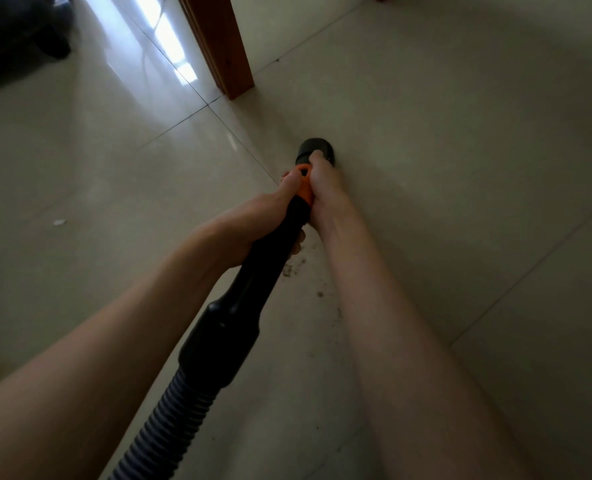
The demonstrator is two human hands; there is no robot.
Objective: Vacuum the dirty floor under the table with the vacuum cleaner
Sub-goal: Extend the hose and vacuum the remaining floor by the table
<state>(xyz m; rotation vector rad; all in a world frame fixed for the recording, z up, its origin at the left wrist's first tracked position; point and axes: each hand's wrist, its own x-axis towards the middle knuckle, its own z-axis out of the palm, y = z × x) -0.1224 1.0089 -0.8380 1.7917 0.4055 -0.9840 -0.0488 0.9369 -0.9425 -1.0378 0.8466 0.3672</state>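
Observation:
A black vacuum wand [253, 282] with an orange collar [305, 183] runs from a ribbed grey hose [170, 414] at the bottom up to its round black nozzle [313, 148], which sits on the pale tiled floor [460, 168]. My left hand [263, 216] grips the wand just behind the collar. My right hand [325, 188] grips the wand at the collar, nearer the nozzle. Dark crumbs of dirt [287, 270] lie on the tile under my forearms.
A brown wooden table leg [225, 43] stands on the floor beyond the nozzle. A dark piece of furniture [14, 32] fills the top left corner. A small white scrap [59, 222] lies on the tile at left.

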